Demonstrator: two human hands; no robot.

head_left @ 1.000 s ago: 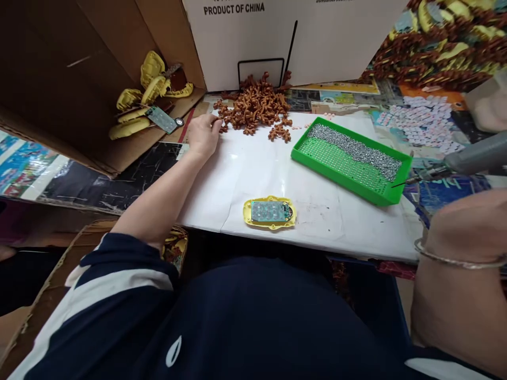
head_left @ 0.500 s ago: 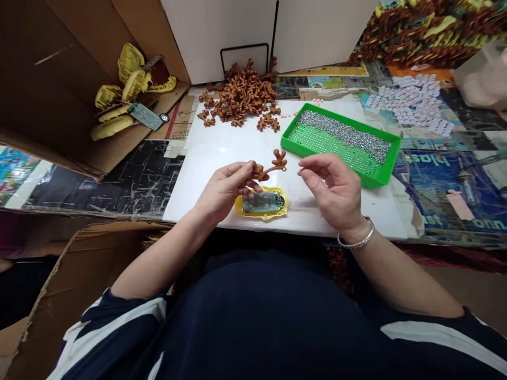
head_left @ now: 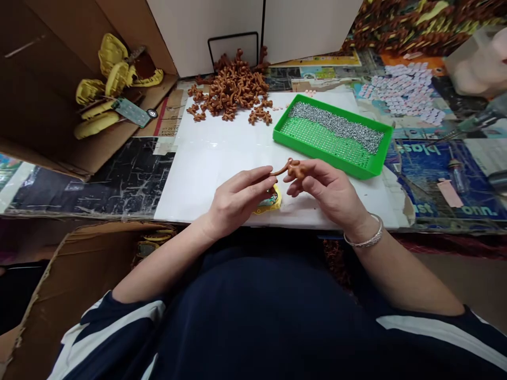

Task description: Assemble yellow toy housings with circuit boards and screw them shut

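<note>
Both hands meet over the front of a white sheet (head_left: 222,153). My right hand (head_left: 327,192) pinches a brown antler-shaped plastic piece (head_left: 291,169) at its branched end. My left hand (head_left: 237,198) touches the thin end of that piece with fingertips closed on it. Under the hands lies a yellow shell with a circuit board (head_left: 270,200), mostly hidden. A heap of the same brown pieces (head_left: 232,89) lies at the far edge of the sheet.
A green tray (head_left: 372,166) holding a band of small screws sits right of the hands. An open cardboard box (head_left: 47,137) at left holds yellow shells (head_left: 99,84) and a circuit board. Pale small parts (head_left: 407,89) lie far right. A white carton stands behind.
My left hand took a brown piece from the heap and brought it above the yellow shell. My right hand came in from the right and now grips its branched end.
</note>
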